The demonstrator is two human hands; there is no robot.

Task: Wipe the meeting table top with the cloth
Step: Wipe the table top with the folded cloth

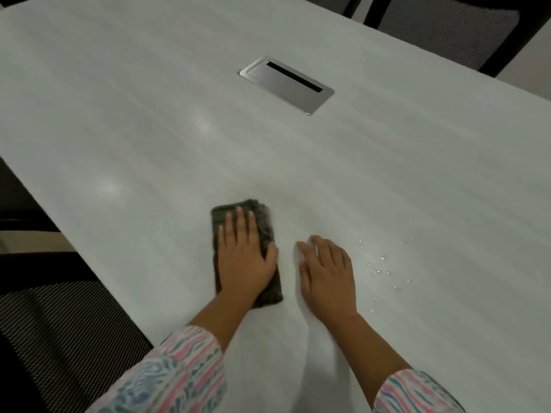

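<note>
Four fingers (240, 223) of the left hand (244, 260) flat atop the cloth (267, 226)

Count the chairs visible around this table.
2. The far chair stands beyond the table's far edge, upper right; the near chair at lower left. Others may be out of frame.

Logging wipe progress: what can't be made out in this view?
Head view only.
Cloth: middle hidden under the left hand; far corner blurred.
Table: ends cut off by the frame edges.
Right hand: fingertips blurred, so contact with the table is unclear.
Drops: too small to count.
</note>
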